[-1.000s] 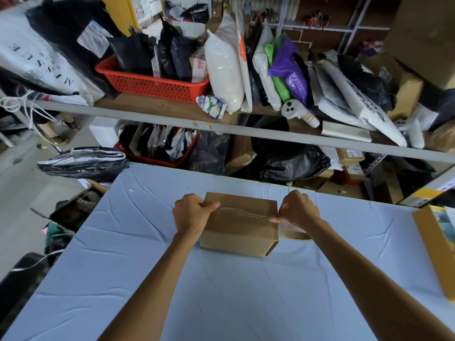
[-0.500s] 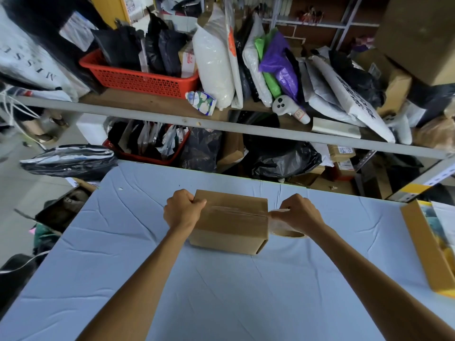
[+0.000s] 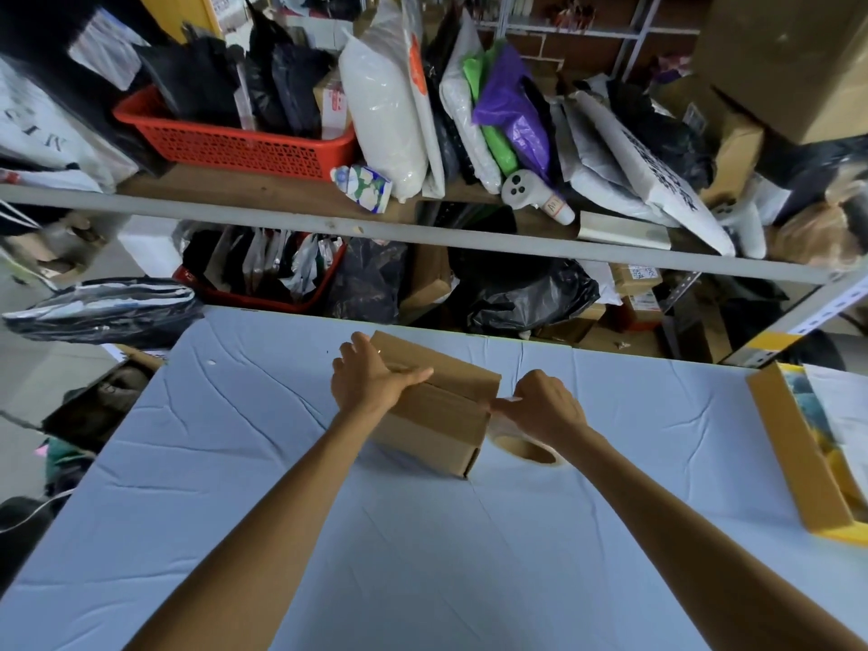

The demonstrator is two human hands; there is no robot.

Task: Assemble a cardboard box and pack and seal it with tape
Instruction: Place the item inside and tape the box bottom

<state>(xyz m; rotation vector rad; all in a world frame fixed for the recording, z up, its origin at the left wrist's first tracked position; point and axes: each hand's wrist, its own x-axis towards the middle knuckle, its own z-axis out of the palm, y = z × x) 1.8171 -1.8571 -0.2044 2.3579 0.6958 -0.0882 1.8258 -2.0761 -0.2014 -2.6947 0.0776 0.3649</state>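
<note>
Left hand (image 3: 371, 385) now flat atop box (image 3: 437, 415), box turned diagonal, right hand (image 3: 540, 406) pinching tape (image 3: 521, 444)

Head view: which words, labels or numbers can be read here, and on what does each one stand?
No text reads in full.
White bag, far left: large upside-down letters, cut off, no whole word.
White mailer on the shelf: black print, blurred.
White handheld device: red handwritten label, too small.
Small cartons below the shelf: labels, too small.
Cardboard box: no print visible.
</note>
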